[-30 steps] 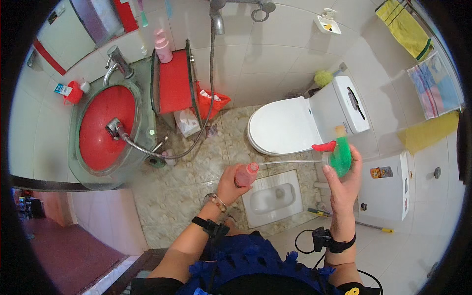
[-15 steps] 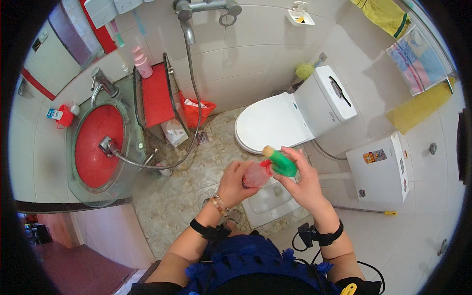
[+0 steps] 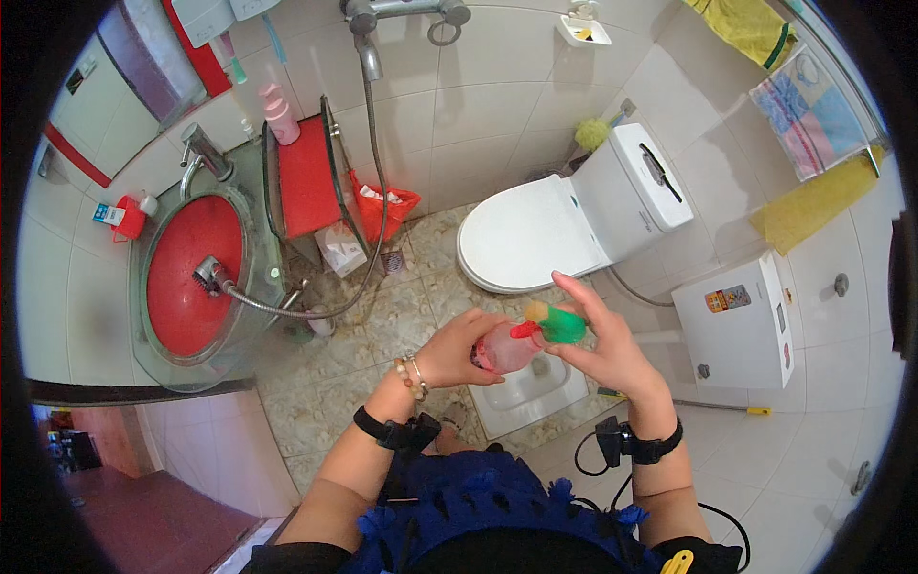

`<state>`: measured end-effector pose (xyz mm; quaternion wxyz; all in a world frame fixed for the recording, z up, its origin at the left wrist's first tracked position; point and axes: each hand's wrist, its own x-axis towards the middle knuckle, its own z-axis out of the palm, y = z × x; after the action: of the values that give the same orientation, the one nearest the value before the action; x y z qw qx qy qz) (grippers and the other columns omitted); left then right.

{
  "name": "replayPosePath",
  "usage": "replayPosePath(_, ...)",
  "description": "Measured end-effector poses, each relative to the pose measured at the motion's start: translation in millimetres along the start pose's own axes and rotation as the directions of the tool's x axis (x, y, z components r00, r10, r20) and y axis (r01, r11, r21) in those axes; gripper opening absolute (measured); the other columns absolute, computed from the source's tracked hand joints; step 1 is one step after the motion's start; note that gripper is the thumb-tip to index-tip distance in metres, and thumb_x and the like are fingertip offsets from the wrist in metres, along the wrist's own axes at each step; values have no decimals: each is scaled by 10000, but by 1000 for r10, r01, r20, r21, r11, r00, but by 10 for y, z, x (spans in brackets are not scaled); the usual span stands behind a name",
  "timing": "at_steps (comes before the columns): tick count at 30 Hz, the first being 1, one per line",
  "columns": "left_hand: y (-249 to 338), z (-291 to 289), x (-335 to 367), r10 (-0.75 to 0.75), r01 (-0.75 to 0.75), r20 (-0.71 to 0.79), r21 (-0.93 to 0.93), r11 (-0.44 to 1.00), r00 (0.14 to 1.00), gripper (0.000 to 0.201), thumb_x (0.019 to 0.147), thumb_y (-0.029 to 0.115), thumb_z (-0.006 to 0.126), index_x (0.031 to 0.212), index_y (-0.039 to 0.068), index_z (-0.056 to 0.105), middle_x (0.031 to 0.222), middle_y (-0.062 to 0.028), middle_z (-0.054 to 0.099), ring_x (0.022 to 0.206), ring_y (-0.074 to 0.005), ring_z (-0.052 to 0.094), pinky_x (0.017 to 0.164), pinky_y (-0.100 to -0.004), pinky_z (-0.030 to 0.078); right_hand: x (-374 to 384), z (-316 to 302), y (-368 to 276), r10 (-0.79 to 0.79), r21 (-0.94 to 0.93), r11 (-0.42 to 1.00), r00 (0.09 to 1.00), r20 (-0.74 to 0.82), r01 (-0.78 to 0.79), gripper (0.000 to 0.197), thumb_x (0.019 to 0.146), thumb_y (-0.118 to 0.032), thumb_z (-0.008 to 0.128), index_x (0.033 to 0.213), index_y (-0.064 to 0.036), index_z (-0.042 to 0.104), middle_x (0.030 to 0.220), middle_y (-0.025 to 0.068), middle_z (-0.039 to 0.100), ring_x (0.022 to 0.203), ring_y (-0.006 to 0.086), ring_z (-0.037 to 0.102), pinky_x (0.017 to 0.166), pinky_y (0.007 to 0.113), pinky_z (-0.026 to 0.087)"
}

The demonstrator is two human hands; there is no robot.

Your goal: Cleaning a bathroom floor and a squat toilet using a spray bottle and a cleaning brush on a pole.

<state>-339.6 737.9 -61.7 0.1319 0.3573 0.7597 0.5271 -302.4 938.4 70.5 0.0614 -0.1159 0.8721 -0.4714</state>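
A spray bottle with a translucent pink body (image 3: pixel 510 347) lies tilted in front of me, its neck toward the right. My left hand (image 3: pixel 449 350) is wrapped round the body from the left. On the neck side is a green spray head (image 3: pixel 564 327) with a tan tip and a red trigger. My right hand (image 3: pixel 617 358) grips the green head from the right, thumb below and index finger stretched up, away from it. Whether the head is seated on the neck I cannot tell. Both hands are above a squat toilet pan (image 3: pixel 528 407) in the floor.
Beyond my hands stands a white toilet (image 3: pixel 521 234) with its lid down. To the left, a shower head (image 3: pixel 210 277) lies in a red basin (image 3: pixel 182 320), its hose looping across. A red-topped shelf (image 3: pixel 308 182) and a white box (image 3: pixel 732 325) flank the room.
The green spray head has turned, its tan tip shifting right and down. My right index finger has lifted away from it. Both hands and the bottle have moved slightly right.
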Motion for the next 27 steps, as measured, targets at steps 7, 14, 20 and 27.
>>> replayPosePath(7,168,50,40,-98,121,-164,134,984,982,697,531,226,742,1161,81,481,924,-123,492,863,-280,503,773,-341,420,7,161,111,223,-188,943,941,-255,-275,940,589,-263,774,1329,-75,225,1020,167,570,933,294,561,793,363,433)
replayPosePath(14,93,100,1,-83,109,-193,125,986,978,692,530,219,754,1158,115,484,916,-104,471,866,-277,467,757,-334,390,-70,-65,-36,-272,-628,775,935,-227,73,991,551,-212,769,1350,-100,193,1097,186,527,1044,336,495,952,497,284)
replayPosePath(20,83,107,72,-34,65,-129,241,968,991,703,519,274,754,1158,146,490,898,-59,498,867,-224,474,796,-346,319,67,-152,-27,-288,-783,485,916,278,390,751,712,-148,610,1352,-186,218,891,143,594,967,267,548,989,544,203)
replayPosePath(27,130,157,165,-35,57,-82,286,956,996,688,523,265,742,1150,134,491,923,-63,496,890,-234,470,840,-377,290,212,-242,76,160,-609,793,967,197,-7,669,784,-229,570,1347,-159,215,728,122,614,772,328,590,945,537,280)
